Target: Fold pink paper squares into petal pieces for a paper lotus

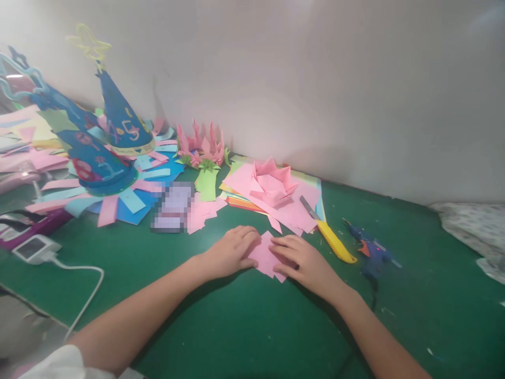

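Two hands flat on one small pink paper piece, centre of green table, near front edge of the clutter.

Green table: felt-like surface, spread wall to near edge, bearing all items below.
Blue party hats: two cones, far left, standing on a fan of pink and blue paper strips.
Stack of coloured sheets: beyond the hands, topped by a folded pink paper flower.
Pink crown-like flowers: against the wall, with green leaves beneath.
Left hand: palm down, fingers loosely extended, tips pressing the left edge of the pink paper piece; not closed round anything.
Right hand: palm down, fingers spread flat over the right half of the same piece; likewise gripping nothing, only pinning.
Blue glue gun: right of the right hand, apart, cable trailing toward the viewer.
Yellow-handled cutter: between glue gun and right hand, long axis slanting away to upper left, blade end on the sheets.
White adapter: far left, cable attached.
Pink paper piece: between both hands, equally near each, angular edges showing below the right fingers.
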`<action>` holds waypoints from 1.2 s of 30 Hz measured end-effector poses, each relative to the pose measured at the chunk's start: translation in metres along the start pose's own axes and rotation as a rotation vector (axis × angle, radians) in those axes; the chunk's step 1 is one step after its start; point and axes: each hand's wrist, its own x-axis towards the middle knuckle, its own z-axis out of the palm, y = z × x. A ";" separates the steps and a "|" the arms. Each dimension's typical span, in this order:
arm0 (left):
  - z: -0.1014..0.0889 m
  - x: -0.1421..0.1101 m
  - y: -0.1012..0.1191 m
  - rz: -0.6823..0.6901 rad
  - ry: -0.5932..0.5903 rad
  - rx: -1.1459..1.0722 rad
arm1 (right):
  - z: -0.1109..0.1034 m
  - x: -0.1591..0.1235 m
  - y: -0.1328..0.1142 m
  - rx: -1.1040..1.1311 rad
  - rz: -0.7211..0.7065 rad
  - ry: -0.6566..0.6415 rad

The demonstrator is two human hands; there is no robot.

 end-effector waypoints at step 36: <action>0.021 0.016 -0.001 -0.333 0.397 -0.790 | 0.015 -0.001 -0.003 0.341 0.035 0.197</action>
